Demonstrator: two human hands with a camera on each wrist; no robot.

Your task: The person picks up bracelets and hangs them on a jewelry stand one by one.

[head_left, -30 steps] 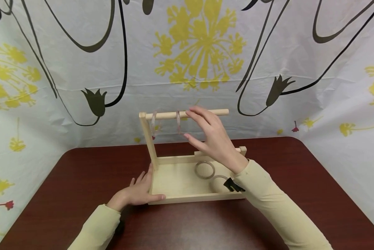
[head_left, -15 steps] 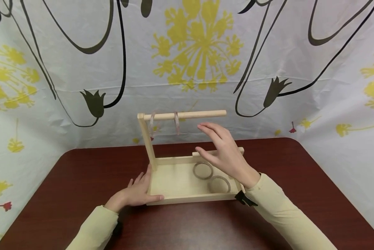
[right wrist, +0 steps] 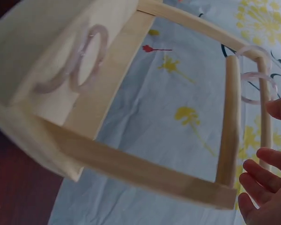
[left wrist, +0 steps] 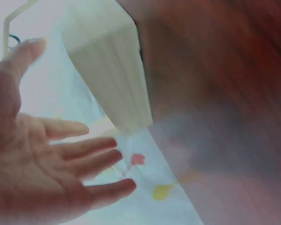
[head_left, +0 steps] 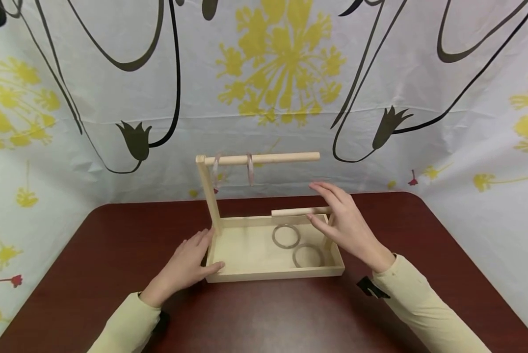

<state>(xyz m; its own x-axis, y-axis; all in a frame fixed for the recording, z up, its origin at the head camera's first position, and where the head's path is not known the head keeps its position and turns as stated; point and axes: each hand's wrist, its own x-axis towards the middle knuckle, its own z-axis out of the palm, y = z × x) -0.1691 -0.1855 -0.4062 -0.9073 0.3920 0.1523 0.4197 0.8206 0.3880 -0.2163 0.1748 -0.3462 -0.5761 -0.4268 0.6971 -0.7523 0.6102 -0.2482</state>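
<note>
Two rings (head_left: 275, 239) are laid in the tray (head_left: 273, 276), toward its right edge, below and left of the nearer right hand (head_left: 351, 228). Nothing is held by that hand, fingers parted, nor by the left hand (head_left: 182, 266), spread at the left edge

Upper rings (head_left: 250, 171) on the top bar (head_left: 286, 157), lower rings (head_left: 286, 247) in the tray (head_left: 242, 250)

Over the left of the pale rectangular wooden tray (head_left: 275, 274), two translucent pinkish rings (head_left: 250, 170) obstruct the long round wooden rod (head_left: 286, 157); toward the tray's right, its end is free. The short round wooden rod (head_left: 290, 212) bars the tray's right rear.
</note>
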